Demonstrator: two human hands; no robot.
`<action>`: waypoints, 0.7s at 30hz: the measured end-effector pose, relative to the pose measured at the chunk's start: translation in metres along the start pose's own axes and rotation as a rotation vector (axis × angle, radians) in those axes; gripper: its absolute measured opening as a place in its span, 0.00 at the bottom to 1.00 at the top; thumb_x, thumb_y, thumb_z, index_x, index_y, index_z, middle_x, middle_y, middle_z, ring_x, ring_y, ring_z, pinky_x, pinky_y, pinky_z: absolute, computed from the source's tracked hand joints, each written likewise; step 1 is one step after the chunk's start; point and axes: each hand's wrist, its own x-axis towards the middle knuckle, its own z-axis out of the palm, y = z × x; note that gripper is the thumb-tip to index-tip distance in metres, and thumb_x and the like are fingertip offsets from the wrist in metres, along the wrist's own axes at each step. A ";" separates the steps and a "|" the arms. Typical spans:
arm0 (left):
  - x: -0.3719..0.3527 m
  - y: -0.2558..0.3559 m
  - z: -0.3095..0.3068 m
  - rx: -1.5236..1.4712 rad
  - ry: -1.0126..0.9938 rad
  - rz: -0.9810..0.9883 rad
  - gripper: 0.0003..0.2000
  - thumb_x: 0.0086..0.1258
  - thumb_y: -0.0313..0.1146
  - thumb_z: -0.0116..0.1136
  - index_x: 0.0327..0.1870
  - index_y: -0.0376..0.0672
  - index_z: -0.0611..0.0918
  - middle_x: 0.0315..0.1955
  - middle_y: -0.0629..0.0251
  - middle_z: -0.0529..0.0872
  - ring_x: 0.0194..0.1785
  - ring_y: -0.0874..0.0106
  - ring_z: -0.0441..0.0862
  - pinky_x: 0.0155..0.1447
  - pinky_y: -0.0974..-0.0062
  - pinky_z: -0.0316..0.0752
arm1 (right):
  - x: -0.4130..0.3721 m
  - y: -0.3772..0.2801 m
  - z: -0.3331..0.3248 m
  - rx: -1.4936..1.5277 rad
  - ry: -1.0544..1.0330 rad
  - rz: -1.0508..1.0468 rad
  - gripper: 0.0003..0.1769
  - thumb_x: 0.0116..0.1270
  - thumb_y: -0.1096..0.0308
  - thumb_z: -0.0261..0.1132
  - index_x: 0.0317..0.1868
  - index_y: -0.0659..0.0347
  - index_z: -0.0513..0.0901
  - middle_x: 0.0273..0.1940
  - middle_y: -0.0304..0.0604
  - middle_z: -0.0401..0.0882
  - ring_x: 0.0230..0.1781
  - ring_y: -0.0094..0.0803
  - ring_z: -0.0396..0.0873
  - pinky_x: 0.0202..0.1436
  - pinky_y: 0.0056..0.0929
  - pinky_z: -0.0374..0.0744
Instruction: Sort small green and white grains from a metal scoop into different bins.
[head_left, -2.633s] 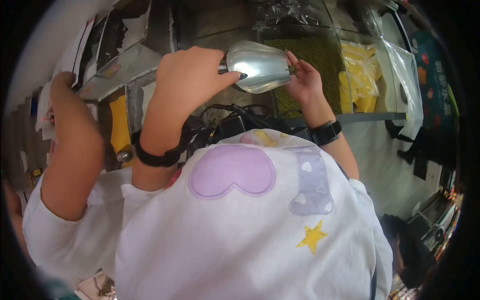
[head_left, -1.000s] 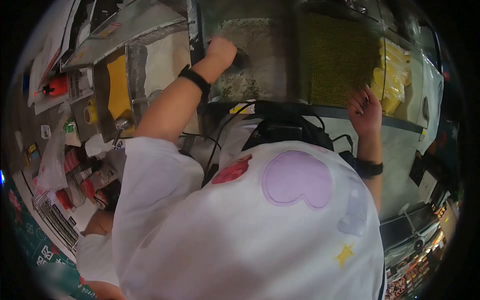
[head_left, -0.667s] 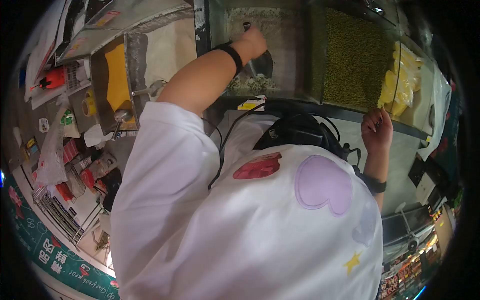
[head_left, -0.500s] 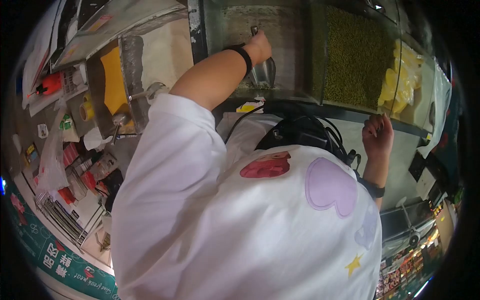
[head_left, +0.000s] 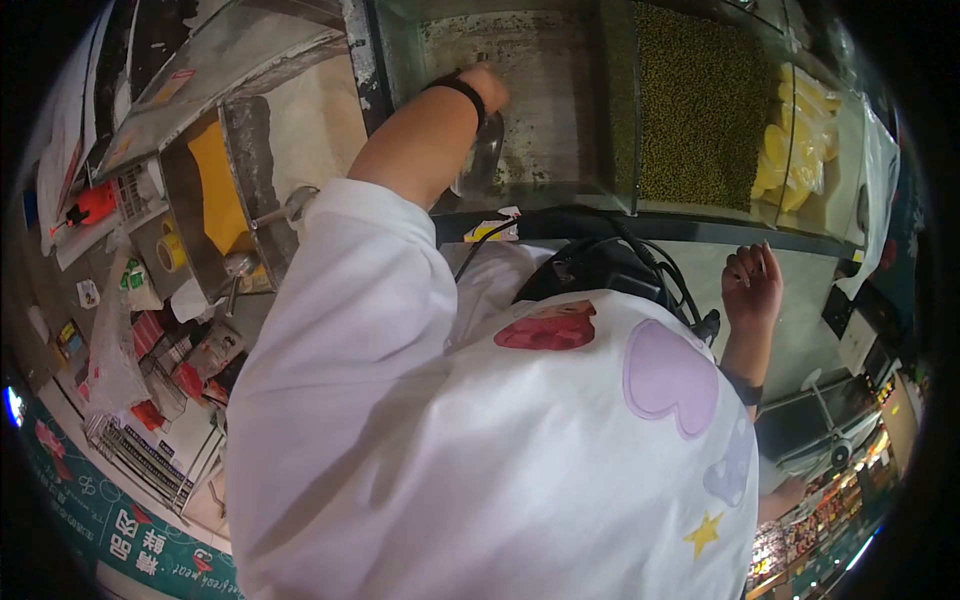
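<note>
My left hand [head_left: 487, 90] is closed at the upper end of a metal scoop [head_left: 486, 155], inside a glass-walled bin [head_left: 622, 120]. The scoop's bowl hangs below my fingers, partly behind my forearm; its handle is hidden by the hand. Only a thin scatter of dark grains and dust shows on the bin's floor. My right hand [head_left: 752, 282] is raised by my right side, apart from everything. Its fingers are loosely bent, one stands out from the others, and nothing shows in them. The closest thing to it is the counter's dark front rail [head_left: 720, 232].
Right of the bin lie green beans [head_left: 700, 110], then yellow plastic packs [head_left: 795, 140]. To the left are a bin of pale powder [head_left: 315, 120], a yellow sheet [head_left: 215, 180] and another metal scoop [head_left: 238, 265]. A black bag [head_left: 590, 270] with cables hangs at my front.
My left hand and the scoop have shifted left within the bin, and the handle end has gone out of sight. My right hand stays about where it was, one finger lifted more.
</note>
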 end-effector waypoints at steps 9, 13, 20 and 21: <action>-0.019 -0.034 -0.003 -0.305 0.009 -0.146 0.12 0.63 0.34 0.53 0.45 0.44 0.84 0.43 0.64 0.84 0.51 0.62 0.78 0.66 0.59 0.58 | 0.032 0.001 0.017 -0.035 -0.132 0.101 0.16 0.72 0.64 0.50 0.23 0.56 0.64 0.20 0.33 0.53 0.19 0.23 0.52 0.26 0.22 0.59; -0.071 -0.036 -0.051 -0.388 -0.039 -0.164 0.11 0.55 0.32 0.56 0.40 0.44 0.81 0.38 0.64 0.82 0.46 0.62 0.76 0.61 0.52 0.56 | 0.033 0.008 0.041 -0.162 -0.031 0.026 0.12 0.71 0.64 0.52 0.28 0.57 0.72 0.22 0.34 0.65 0.21 0.26 0.61 0.30 0.24 0.65; -0.180 -0.038 -0.081 -0.758 0.327 -0.276 0.12 0.55 0.39 0.57 0.28 0.39 0.77 0.24 0.61 0.77 0.31 0.61 0.76 0.40 0.60 0.67 | 0.082 0.011 0.057 -0.340 -0.223 0.041 0.15 0.70 0.60 0.51 0.46 0.62 0.78 0.45 0.42 0.78 0.47 0.33 0.74 0.56 0.34 0.71; -0.197 -0.035 -0.085 -0.770 0.417 -0.307 0.13 0.57 0.41 0.56 0.30 0.38 0.77 0.24 0.60 0.77 0.30 0.62 0.76 0.37 0.63 0.68 | 0.085 0.020 0.073 -0.424 -0.172 -0.010 0.19 0.71 0.59 0.49 0.52 0.65 0.75 0.48 0.45 0.77 0.51 0.37 0.73 0.59 0.36 0.69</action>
